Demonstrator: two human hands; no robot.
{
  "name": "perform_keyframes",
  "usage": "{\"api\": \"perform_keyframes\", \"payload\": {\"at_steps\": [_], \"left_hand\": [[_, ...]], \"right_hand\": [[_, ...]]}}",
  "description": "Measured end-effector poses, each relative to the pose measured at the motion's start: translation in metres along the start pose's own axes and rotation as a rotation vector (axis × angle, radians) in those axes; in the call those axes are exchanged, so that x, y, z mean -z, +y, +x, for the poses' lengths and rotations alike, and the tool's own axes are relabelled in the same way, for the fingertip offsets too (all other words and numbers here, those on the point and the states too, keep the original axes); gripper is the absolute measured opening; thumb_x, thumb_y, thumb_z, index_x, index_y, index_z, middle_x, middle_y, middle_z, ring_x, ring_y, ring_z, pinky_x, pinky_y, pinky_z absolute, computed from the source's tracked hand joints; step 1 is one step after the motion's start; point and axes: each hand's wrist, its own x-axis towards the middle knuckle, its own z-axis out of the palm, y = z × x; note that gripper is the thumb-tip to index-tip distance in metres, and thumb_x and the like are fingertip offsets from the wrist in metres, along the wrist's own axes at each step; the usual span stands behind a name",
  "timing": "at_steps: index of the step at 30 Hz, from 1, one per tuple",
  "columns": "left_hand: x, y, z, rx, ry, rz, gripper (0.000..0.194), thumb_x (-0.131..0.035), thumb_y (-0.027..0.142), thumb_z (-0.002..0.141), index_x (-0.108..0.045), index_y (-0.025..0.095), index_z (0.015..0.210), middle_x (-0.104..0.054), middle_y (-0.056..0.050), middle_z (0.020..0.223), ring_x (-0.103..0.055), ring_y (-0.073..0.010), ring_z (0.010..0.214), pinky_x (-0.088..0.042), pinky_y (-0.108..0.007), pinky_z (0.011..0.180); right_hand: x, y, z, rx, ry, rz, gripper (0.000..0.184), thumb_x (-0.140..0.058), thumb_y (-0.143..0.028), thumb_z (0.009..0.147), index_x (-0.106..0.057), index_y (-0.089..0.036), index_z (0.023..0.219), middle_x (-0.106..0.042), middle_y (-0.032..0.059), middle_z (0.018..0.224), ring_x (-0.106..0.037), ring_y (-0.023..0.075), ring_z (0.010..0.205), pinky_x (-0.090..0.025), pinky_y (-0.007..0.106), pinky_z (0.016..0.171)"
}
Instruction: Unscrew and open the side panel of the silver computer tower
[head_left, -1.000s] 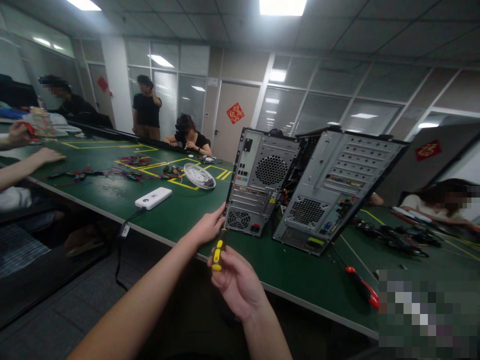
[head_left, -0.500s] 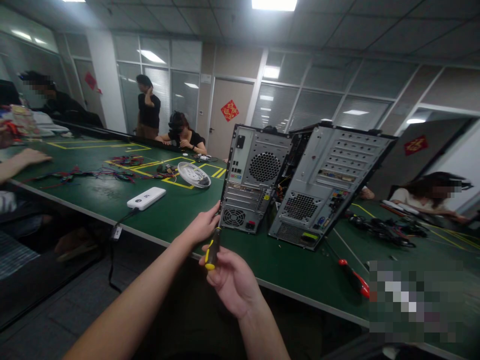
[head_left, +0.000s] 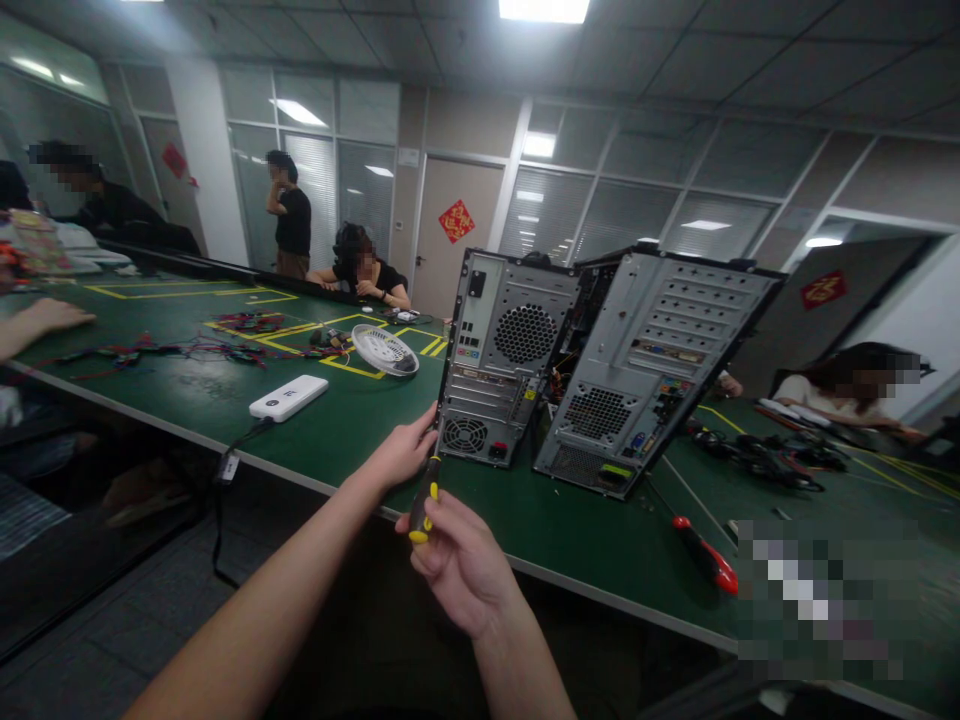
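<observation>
My right hand is closed around the black and yellow handle of a screwdriver, palm turned up. The handle points up toward the lower left rear edge of a computer tower; its tip is hard to make out. Against that tower's left side lies my left hand, fingers stretched along the panel and partly hidden at the edge. The tower stands upright, its back with fan grille and ports facing me. Close on its right, a second computer tower also shows its back.
A red-handled screwdriver lies right of the towers, near tangled black cables. To the left are a white power bank with a cable over the table edge, a round white grille and loose wires. Several people are around the green table.
The screwdriver handle has turned a little in my right hand, and its yellow marks show differently. My left hand stays against the tower. The whole view has shifted slightly.
</observation>
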Motion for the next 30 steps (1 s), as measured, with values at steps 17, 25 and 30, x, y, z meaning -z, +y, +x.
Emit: {"api": "perform_keyframes", "payload": {"at_steps": [17, 25, 30], "left_hand": [[0.0006, 0.0009, 0.0007, 0.027, -0.023, 0.024, 0.064, -0.044, 0.036, 0.105, -0.035, 0.021, 0.166, -0.077, -0.014, 0.128, -0.075, -0.0247, 0.112, -0.053, -0.034, 0.101], [-0.0006, -0.001, 0.0007, 0.016, -0.013, 0.019, 0.064, -0.044, 0.036, 0.105, -0.035, 0.022, 0.167, -0.076, -0.014, 0.131, -0.075, -0.0243, 0.112, -0.053, -0.033, 0.101], [-0.0006, -0.0005, 0.001, 0.031, -0.017, 0.043, 0.065, -0.044, 0.037, 0.104, -0.035, 0.021, 0.167, -0.075, -0.015, 0.132, -0.074, -0.0251, 0.116, -0.053, -0.032, 0.099]], "right_hand": [[0.0, 0.0001, -0.0005, 0.009, 0.008, -0.035, 0.031, -0.089, -0.031, 0.083, -0.065, -0.015, 0.095, -0.077, 0.0085, 0.082, -0.036, 0.0008, 0.045, -0.023, 0.015, 0.046], [0.0011, -0.0031, 0.0018, -0.004, -0.027, 0.011, 0.029, -0.078, -0.028, 0.081, -0.074, -0.008, 0.102, -0.076, 0.012, 0.079, -0.04, 0.0042, 0.045, -0.029, 0.019, 0.045], [0.0012, -0.0027, 0.0023, 0.028, 0.013, -0.01, 0.028, -0.088, -0.031, 0.081, -0.068, -0.013, 0.091, -0.074, 0.0073, 0.078, -0.042, 0.0023, 0.046, -0.026, 0.016, 0.045]]}}
